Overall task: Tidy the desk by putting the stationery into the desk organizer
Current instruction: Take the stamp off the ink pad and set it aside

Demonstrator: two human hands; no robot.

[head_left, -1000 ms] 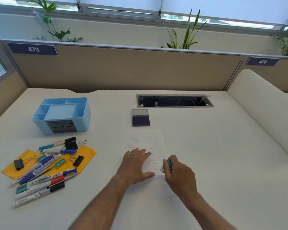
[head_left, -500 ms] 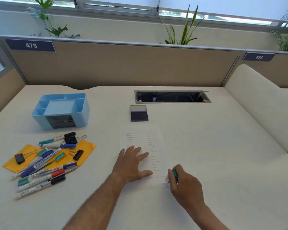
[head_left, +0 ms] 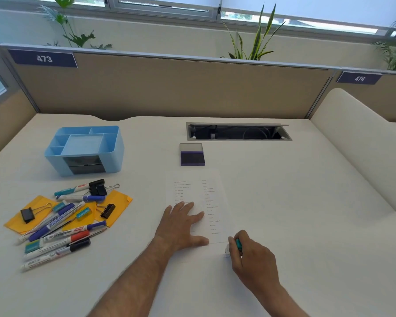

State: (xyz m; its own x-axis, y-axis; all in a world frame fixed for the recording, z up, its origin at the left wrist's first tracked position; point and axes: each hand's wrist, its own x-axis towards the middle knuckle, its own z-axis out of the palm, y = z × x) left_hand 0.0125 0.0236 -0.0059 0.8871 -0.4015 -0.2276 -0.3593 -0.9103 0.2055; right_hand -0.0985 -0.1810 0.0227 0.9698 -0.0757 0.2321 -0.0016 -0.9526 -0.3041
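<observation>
A light-blue desk organizer (head_left: 114, 154) stands at the back left of the desk, its compartments holding nothing. In front of it lie several markers (head_left: 62, 227), black binder clips (head_left: 27, 215) and yellow envelopes (head_left: 118, 205) in a loose pile. My left hand (head_left: 181, 225) presses flat on a printed sheet of paper (head_left: 213, 197) at the centre. My right hand (head_left: 252, 259) grips a small teal-and-white object (head_left: 237, 244), mostly hidden by my fingers, just off the sheet's lower right corner.
A purple stamp pad (head_left: 192, 156) sits behind the paper. Behind that is an open cable slot (head_left: 238, 132) in the desk. A beige partition (head_left: 169, 88) closes the back, and a rounded divider (head_left: 361, 143) bounds the right side.
My right hand has slid down and to the right, from over the sheet to just beyond its corner. My left hand has stayed flat on the paper.
</observation>
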